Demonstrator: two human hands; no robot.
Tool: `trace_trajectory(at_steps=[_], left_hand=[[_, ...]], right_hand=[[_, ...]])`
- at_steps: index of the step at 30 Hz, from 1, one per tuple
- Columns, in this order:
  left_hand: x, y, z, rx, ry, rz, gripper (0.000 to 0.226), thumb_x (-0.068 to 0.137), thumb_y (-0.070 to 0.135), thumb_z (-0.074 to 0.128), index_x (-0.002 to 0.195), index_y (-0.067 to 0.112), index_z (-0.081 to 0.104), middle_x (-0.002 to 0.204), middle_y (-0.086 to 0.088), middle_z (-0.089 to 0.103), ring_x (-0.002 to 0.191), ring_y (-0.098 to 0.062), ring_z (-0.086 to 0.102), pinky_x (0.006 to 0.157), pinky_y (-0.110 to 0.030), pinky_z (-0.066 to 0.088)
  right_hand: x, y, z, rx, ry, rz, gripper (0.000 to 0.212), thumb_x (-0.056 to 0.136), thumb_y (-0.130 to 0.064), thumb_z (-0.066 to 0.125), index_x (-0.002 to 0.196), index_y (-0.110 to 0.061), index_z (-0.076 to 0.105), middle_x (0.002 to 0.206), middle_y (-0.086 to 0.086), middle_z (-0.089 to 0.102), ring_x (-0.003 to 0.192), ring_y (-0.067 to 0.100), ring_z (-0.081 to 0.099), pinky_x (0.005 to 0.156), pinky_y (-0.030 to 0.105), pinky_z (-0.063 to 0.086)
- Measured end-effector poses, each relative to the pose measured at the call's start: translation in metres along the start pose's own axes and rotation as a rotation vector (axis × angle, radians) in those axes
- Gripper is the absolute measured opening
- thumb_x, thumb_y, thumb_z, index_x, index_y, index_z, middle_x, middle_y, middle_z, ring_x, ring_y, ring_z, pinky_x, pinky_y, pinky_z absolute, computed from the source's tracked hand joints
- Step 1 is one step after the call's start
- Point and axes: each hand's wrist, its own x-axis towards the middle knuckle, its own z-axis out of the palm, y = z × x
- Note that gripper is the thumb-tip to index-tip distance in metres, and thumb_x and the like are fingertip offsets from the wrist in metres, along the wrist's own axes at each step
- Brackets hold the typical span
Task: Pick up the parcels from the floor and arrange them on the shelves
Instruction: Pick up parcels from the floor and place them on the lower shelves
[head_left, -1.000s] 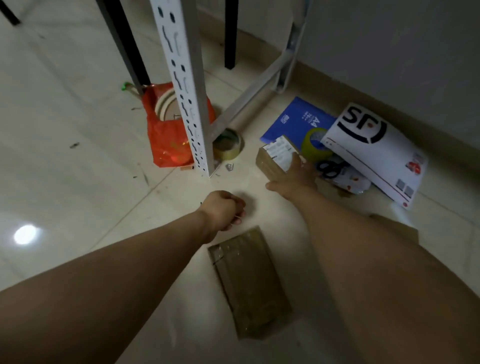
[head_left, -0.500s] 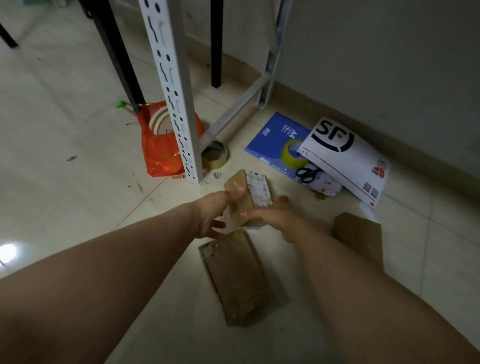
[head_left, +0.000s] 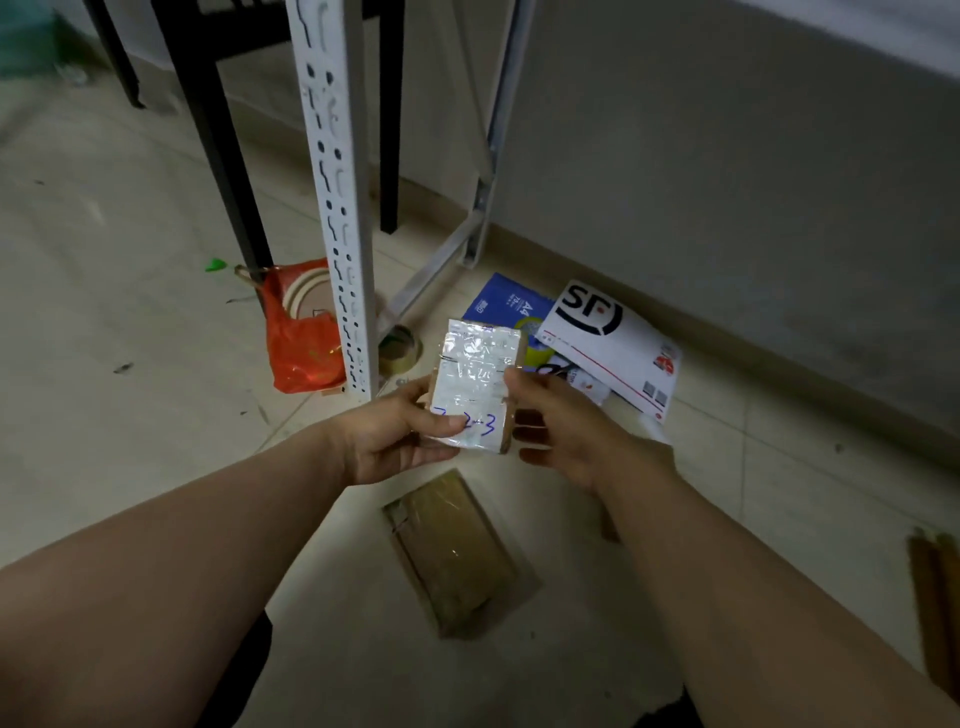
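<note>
— What changed?
— The small brown label-faced cardboard parcel (head_left: 475, 384) is off the floor (head_left: 130, 441) now; my left grip (head_left: 395, 434) and right grip (head_left: 563, 434) pinch its sides.
— Meaning?
— Ready for shelving, I'd say; the flat brown parcel (head_left: 457, 551) below my grip waits.

Pale tiled floor (head_left: 104, 441), grey wall (head_left: 727, 208)

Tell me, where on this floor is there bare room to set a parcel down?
Bare tile lies left of the red bag and white shelf post, and right of the SF envelope along the wall. It is crowded beyond the held parcel: tape roll, A4 pack and envelope bunch together. The flat parcel takes the near middle.
</note>
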Motion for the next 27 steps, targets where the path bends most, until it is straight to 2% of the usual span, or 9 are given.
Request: trace_trajectory(at_steps=[2, 5, 8, 11, 15, 18, 21, 25, 27], left_hand=[[0.000, 0.003, 0.004, -0.002, -0.044, 0.033, 0.073, 0.070, -0.008, 0.068, 0.137, 0.014, 0.050, 0.131, -0.017, 0.063, 0.120, -0.033, 0.061, 0.099, -0.042, 0.052], [-0.003, 0.009, 0.002, 0.011, -0.015, 0.061, 0.072, 0.067, -0.008, 0.069, 0.136, 0.007, 0.052, 0.127, -0.017, 0.065, 0.120, -0.033, 0.061, 0.096, -0.039, 0.053], [-0.006, 0.014, -0.001, -0.003, -0.002, 0.064, 0.066, 0.069, -0.007, 0.068, 0.133, 0.004, 0.054, 0.126, -0.017, 0.066, 0.119, -0.032, 0.062, 0.094, -0.036, 0.054], [-0.006, 0.018, 0.001, 0.079, -0.029, 0.057, 0.071, 0.069, -0.011, 0.068, 0.135, 0.007, 0.050, 0.126, -0.016, 0.066, 0.117, -0.032, 0.063, 0.094, -0.038, 0.055], [0.003, 0.023, 0.009, 0.308, 0.136, 0.145, 0.094, 0.065, -0.018, 0.075, 0.141, 0.021, 0.036, 0.125, -0.012, 0.062, 0.119, -0.033, 0.060, 0.095, -0.044, 0.055], [0.014, 0.024, 0.016, 0.687, 0.350, 0.284, 0.103, 0.058, -0.001, 0.086, 0.142, 0.032, 0.036, 0.136, -0.011, 0.045, 0.127, -0.034, 0.046, 0.103, -0.051, 0.047], [0.023, 0.015, 0.018, 1.099, 0.484, 0.411, 0.104, 0.058, 0.022, 0.088, 0.143, 0.042, 0.030, 0.131, -0.007, 0.031, 0.128, -0.033, 0.032, 0.109, -0.044, 0.037], [0.038, 0.005, 0.021, 1.202, 0.520, 0.299, 0.105, 0.050, 0.063, 0.085, 0.138, 0.041, 0.031, 0.124, 0.002, 0.034, 0.125, -0.024, 0.034, 0.105, -0.045, 0.038], [0.047, 0.003, 0.023, 1.066, 0.494, 0.265, 0.094, 0.051, 0.065, 0.085, 0.129, 0.034, 0.041, 0.123, 0.007, 0.050, 0.120, -0.019, 0.047, 0.097, -0.045, 0.047]], right_hand=[[-0.007, 0.008, 0.007, 0.073, -0.015, -0.018, 0.048, 0.079, -0.061, 0.071, 0.118, -0.036, 0.060, 0.109, -0.004, 0.074, 0.107, 0.024, 0.065, 0.083, 0.043, 0.050], [-0.013, 0.001, 0.005, 0.141, 0.012, -0.037, 0.074, 0.061, -0.072, 0.073, 0.124, -0.036, 0.057, 0.125, 0.003, 0.063, 0.114, 0.027, 0.057, 0.084, 0.045, 0.051], [-0.013, -0.013, -0.006, 0.227, 0.022, -0.079, 0.084, 0.056, -0.066, 0.081, 0.131, -0.041, 0.051, 0.132, 0.003, 0.056, 0.119, 0.026, 0.054, 0.082, 0.045, 0.052], [-0.012, -0.015, -0.005, 0.195, 0.016, -0.104, 0.093, 0.063, -0.053, 0.084, 0.143, -0.044, 0.040, 0.141, 0.001, 0.052, 0.125, 0.028, 0.052, 0.086, 0.048, 0.051], [-0.005, -0.013, -0.007, 0.185, 0.067, -0.121, 0.095, 0.059, -0.053, 0.081, 0.143, -0.043, 0.039, 0.145, 0.000, 0.047, 0.130, 0.030, 0.049, 0.100, 0.061, 0.045], [0.000, -0.003, -0.010, 0.159, 0.050, -0.064, 0.090, 0.055, -0.065, 0.078, 0.135, -0.037, 0.049, 0.140, 0.001, 0.053, 0.123, 0.026, 0.053, 0.095, 0.054, 0.052], [0.009, 0.008, -0.014, 0.183, 0.038, -0.037, 0.070, 0.065, -0.064, 0.075, 0.125, -0.036, 0.053, 0.127, -0.002, 0.058, 0.115, 0.021, 0.056, 0.095, 0.050, 0.053], [0.021, 0.016, -0.015, 0.112, 0.062, -0.086, 0.045, 0.079, -0.055, 0.075, 0.115, -0.037, 0.056, 0.117, -0.008, 0.062, 0.107, 0.015, 0.061, 0.090, 0.042, 0.052], [0.027, 0.014, -0.012, 0.007, 0.057, -0.175, 0.046, 0.080, -0.051, 0.077, 0.119, -0.038, 0.056, 0.117, -0.011, 0.063, 0.104, 0.013, 0.064, 0.083, 0.038, 0.056]])
